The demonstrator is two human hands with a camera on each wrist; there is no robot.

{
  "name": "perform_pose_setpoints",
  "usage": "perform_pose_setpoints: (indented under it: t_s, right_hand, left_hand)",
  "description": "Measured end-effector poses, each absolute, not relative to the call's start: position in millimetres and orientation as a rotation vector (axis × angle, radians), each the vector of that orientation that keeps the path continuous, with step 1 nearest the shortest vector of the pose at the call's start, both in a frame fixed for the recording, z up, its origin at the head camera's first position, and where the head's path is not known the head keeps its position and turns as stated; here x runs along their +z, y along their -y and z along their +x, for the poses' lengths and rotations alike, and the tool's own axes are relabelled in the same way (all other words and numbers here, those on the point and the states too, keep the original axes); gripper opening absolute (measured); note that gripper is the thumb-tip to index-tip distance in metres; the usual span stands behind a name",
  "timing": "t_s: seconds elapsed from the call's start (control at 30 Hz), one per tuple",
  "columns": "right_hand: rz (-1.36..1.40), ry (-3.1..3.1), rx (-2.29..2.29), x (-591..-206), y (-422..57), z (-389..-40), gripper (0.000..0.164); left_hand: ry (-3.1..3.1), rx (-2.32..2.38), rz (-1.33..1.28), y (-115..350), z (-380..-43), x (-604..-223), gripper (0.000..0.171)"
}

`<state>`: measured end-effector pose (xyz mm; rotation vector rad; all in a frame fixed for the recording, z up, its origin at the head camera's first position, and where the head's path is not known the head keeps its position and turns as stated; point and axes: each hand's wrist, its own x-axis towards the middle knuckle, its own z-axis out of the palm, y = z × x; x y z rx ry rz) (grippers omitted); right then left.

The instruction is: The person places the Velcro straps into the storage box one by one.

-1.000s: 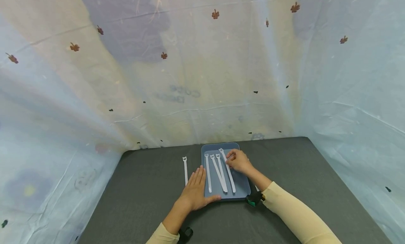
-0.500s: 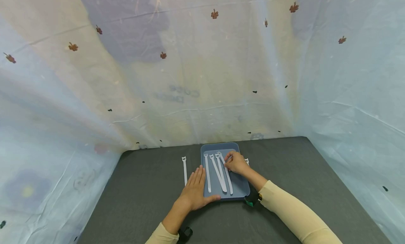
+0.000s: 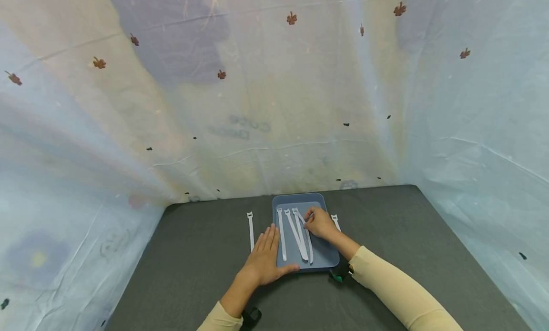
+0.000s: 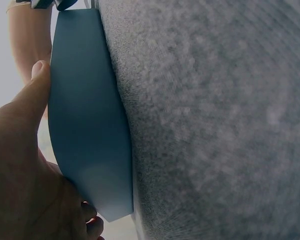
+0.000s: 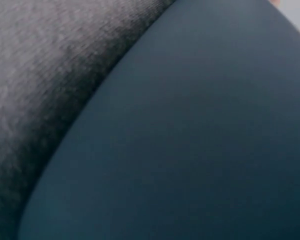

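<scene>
A shallow blue-grey tray (image 3: 324, 254) holds several white cable straps, each with a slotted head at the far end. My right hand (image 3: 321, 224) reaches over the tray's right side and pinches the rightmost strap (image 3: 310, 249) below its head, where that strap overlaps its neighbour. The other straps, such as the leftmost one (image 3: 281, 235), lie lengthwise on the tray floor. My left hand (image 3: 262, 260) rests with straight fingers along the tray's left edge, thumb on the near rim. In the left wrist view, the left thumb (image 4: 39, 75) touches the tray's upper edge.
One white strap (image 3: 250, 228) lies on the dark grey table (image 3: 206, 254) left of the tray, partly behind the left hand. Another strap (image 3: 335, 219) shows right of the tray, partly hidden by the right forearm. A patterned plastic sheet (image 3: 266, 107) hangs behind the table.
The right hand has shifted the rightmost strap leftward, up against the neighbouring strap. The strap right of the tray has come into view. The left hand has stayed put.
</scene>
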<state>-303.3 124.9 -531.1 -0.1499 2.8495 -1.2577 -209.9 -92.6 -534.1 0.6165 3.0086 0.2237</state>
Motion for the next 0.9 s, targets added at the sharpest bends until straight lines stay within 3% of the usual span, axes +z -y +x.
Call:
perform_pose_setpoints:
  t_s: [0.9]
  right_hand:
    - [-0.222, -2.934, -1.167, -534.3, -123.6, -301.9, 0.009]
  left_hand:
    - [-3.013, 0.225, 0.62, 92.1, -209.9, -533.6, 0.121]
